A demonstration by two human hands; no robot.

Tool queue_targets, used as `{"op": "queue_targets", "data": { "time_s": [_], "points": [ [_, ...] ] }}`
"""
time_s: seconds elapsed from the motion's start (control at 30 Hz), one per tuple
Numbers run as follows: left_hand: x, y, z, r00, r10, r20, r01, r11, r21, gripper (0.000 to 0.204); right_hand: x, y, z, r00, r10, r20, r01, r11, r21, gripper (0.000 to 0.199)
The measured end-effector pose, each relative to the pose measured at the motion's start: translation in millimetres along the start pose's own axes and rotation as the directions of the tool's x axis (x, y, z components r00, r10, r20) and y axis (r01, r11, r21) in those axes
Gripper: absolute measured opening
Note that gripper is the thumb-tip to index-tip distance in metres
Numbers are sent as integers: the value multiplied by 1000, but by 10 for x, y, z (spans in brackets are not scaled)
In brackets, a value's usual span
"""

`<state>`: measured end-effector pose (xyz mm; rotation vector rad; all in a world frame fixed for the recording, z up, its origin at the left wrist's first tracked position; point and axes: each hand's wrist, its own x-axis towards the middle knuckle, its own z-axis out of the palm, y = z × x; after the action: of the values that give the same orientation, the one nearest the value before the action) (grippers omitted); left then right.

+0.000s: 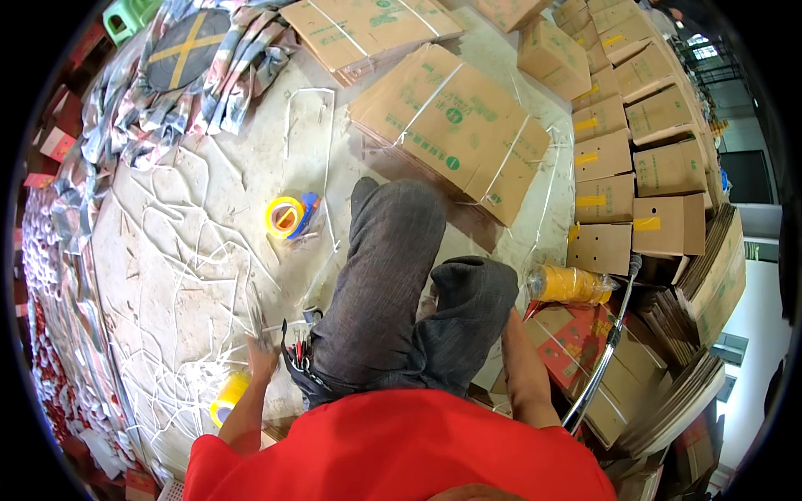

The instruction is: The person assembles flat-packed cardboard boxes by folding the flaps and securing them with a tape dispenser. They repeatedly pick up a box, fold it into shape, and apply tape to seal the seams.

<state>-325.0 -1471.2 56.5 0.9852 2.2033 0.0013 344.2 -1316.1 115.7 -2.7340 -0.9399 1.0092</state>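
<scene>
My left hand (262,349) is low at my left side, beside a dark tool pouch (302,359) with several small tools in it. Its fingers are smeared by motion, so whether they hold anything is unclear. Behind that forearm a roll of yellow tape (229,396) lies on the floor. My right arm (526,371) reaches down past my right knee, which hides the fingers of my right hand (511,321). Nearest to that arm are a wrapped stack of yellow tape rolls (571,285) and red printed cardboard (576,344).
Strapped stacks of flat cartons (451,117) lie ahead. Loose white strapping (180,275) tangles over the floor at left, near a yellow tape roll with a blue holder (288,217). Stacked boxes (606,200) wall the right, by a metal pole (601,359). Patterned cloth (242,79) lies far left.
</scene>
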Motion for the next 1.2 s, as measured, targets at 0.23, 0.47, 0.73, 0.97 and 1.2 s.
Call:
{"op": "queue_targets", "data": {
  "time_s": [0.23,0.47,0.73,0.97,1.2],
  "points": [
    [-140,-200,-301,984,21,179,14,981,-192,41,765,-567,-259,868,61,-493,60,972,226,88],
    [-28,-18,-803,935,191,298,-117,961,-251,57,1275,-1454,-159,797,-105,-595,165,985,48,73],
    [-300,3160,-1451,727,684,-53,-637,702,318,75,1550,-1927,59,761,-4,-649,23,999,22,66],
    [880,5332,-805,400,907,131,-795,273,541,64,1554,-1880,69,716,-74,-694,70,997,-34,61],
    [1718,5833,-482,338,917,213,-685,84,724,58,1581,-1891,75,697,-68,-714,96,995,-1,60]
  ]
}}
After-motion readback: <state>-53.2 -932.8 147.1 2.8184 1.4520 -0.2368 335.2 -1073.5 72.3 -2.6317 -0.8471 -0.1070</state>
